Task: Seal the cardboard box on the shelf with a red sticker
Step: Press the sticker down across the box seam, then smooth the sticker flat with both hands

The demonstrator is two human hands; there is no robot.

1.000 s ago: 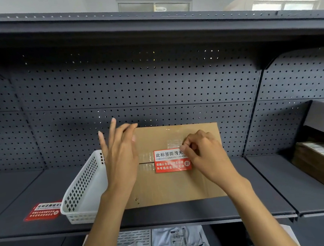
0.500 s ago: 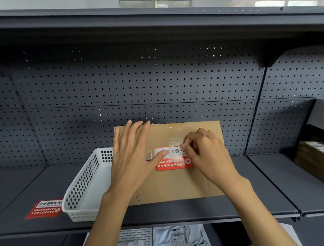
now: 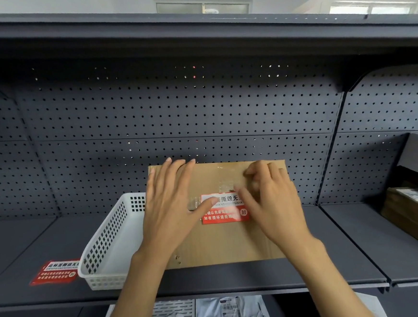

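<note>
A flat brown cardboard box [image 3: 224, 242] lies on the dark grey shelf [image 3: 237, 278]. A red sticker [image 3: 223, 213] with white print sits across the box's middle seam. My left hand [image 3: 171, 206] lies flat on the left half of the box, fingers spread, its thumb on the sticker's left edge. My right hand [image 3: 271, 203] rests on the right half, fingers loosely curled over the sticker's right end. Neither hand holds anything. Clear tape shows on the seam above the sticker.
A white perforated basket [image 3: 109, 243] stands against the box's left side. A second red sticker [image 3: 55, 271] lies on the shelf further left. Brown boxes [image 3: 417, 214] sit at the right. A pegboard wall is behind; packages lie on the shelf below.
My left hand moved right from the box's left edge onto the box, its thumb reaching the sticker. My right hand's fingers loosened and shifted slightly up and right on the sticker.
</note>
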